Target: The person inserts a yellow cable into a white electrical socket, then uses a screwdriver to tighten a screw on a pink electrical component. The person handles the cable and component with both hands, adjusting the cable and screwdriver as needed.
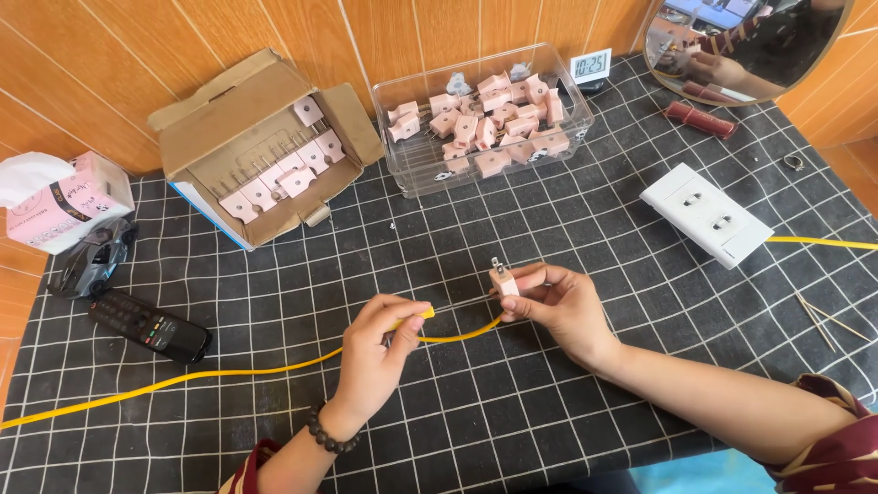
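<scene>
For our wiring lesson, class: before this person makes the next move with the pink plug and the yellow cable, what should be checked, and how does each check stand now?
1. Pink plug gripped in right hand: ok.
2. Yellow cable pinched by left hand: ok.
3. Prongs pointing up, away from fingers: ok.
4. Cable end seated in the plug: cannot tell, fingers cover the joint.
5. White socket block lying apart from both hands: ok.
6. Cable free of the remote control: ok.
</scene>
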